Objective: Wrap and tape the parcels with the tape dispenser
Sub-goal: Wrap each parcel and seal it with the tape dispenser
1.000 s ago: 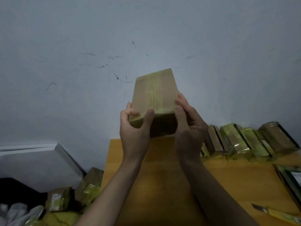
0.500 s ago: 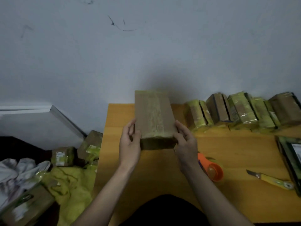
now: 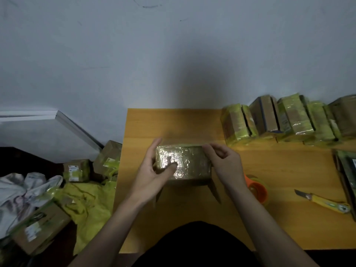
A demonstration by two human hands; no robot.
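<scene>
A brown cardboard parcel [image 3: 190, 162] with shiny tape across its top stands on the wooden table [image 3: 269, 166] near the middle. My left hand [image 3: 154, 170] grips its left end, the thumb pressing on the taped top. My right hand [image 3: 223, 162] holds its right end with curled fingers at the far corner. The orange tape dispenser [image 3: 257, 189] lies on the table just right of my right wrist, partly hidden by it.
A row of taped parcels [image 3: 285, 120] leans along the wall at the back right. A yellow utility knife [image 3: 325, 201] lies at the right. A dark flat item [image 3: 346, 170] sits at the right edge. Boxes [image 3: 77, 170], yellow cloth [image 3: 86, 205] and white bags lie on the floor left.
Both hands have brought the parcel down from in front of the wall onto the table and turned it so its long side lies across. The view has tilted down.
</scene>
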